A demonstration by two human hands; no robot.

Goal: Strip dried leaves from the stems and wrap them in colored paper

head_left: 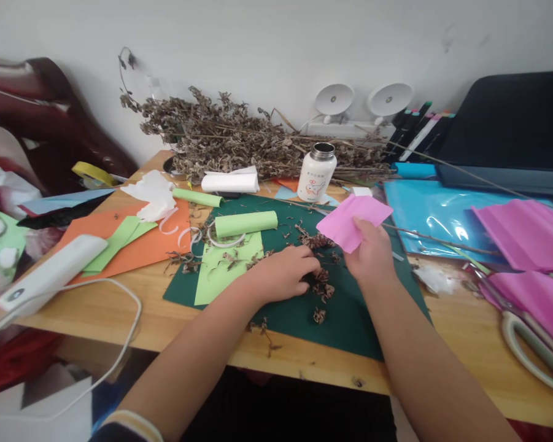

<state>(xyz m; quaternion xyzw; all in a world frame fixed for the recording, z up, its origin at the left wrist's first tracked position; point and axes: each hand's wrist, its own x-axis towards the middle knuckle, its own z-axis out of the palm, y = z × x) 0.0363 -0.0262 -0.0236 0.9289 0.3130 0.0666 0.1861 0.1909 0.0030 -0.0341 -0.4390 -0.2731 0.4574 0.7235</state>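
My right hand (371,252) pinches a square of pink paper (350,218) between thumb and fingers, held above the dark green mat (350,328). Low over the same mat, my left hand (280,273) curls its fingers round some brown dried flowers (323,282); the fingers partly hide what is in them. More dried bits are scattered about both hands. Left of them, a light green sheet (212,279) lies on the mat. A rolled light green paper (246,224) rests over a roll of tape (225,243).
A white bottle (317,175), uncapped, stands behind the mat. Dried stems (239,132) are heaped along the wall. Scissors (529,344) and pink sheets (529,233) lie at right. On the left are a white corded device (55,270) and orange paper (166,264).
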